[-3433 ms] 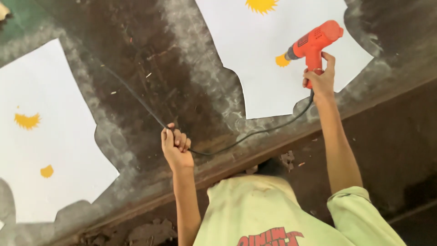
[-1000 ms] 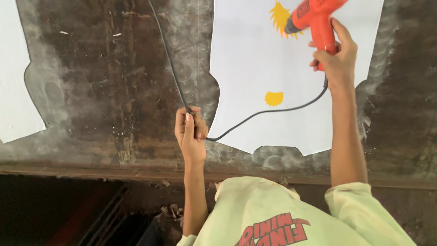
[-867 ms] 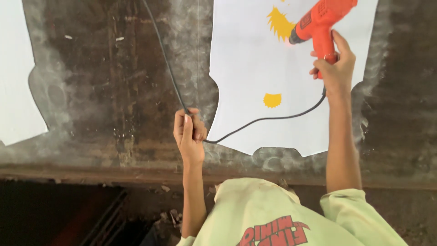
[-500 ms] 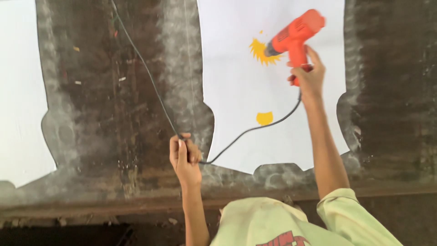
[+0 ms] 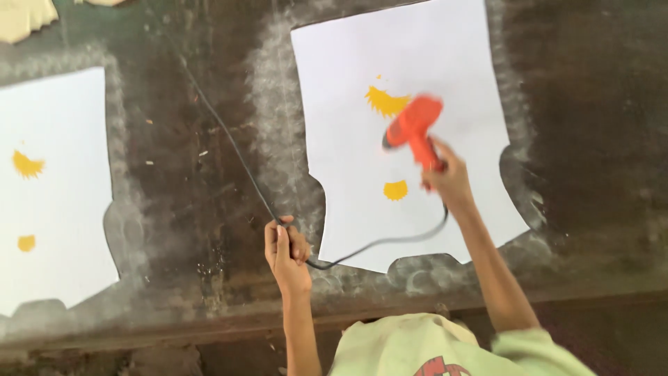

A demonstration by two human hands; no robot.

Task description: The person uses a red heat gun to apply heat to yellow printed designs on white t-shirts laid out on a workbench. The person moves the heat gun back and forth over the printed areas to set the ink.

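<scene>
- Since half a second ago, we are swinging the orange heat gun (image 5: 413,132) lower and left, so its nozzle is now sitting just below the big yellow sunburst print (image 5: 387,102) rather than beside it; the gun is blurring with motion.
- We are wrapping our right hand (image 5: 449,182) tight around the gun's grip, fingers closed on it, arm stretched out over the white cut fabric panel (image 5: 362,69).
- We are keeping our left hand (image 5: 285,249) curled around the black power cord (image 5: 229,139), fingers folded over it, near the panel's lower left corner.
- Cord is running from the gun's handle in a slack loop across the panel's bottom edge to the left hand, then going up and left over the dark table towards the top edge of view.
- A smaller yellow print (image 5: 395,190) is lying on the same panel, just left of the right hand, uncovered.
- A second white panel (image 5: 62,139) is lying well apart at the left, carrying two yellow prints of its own (image 5: 28,165).
- Cream-coloured cut pieces (image 5: 24,15) are showing at the top left corner.
- Nothing is blocking the gun's nozzle; only the cord loop is crossing the panel.
- We are working on a dark, worn table top (image 5: 591,125), with pale powdery halos outlining each panel.
- Our pale green shirt (image 5: 410,348) is filling the bottom edge; the room beyond is out of view.
</scene>
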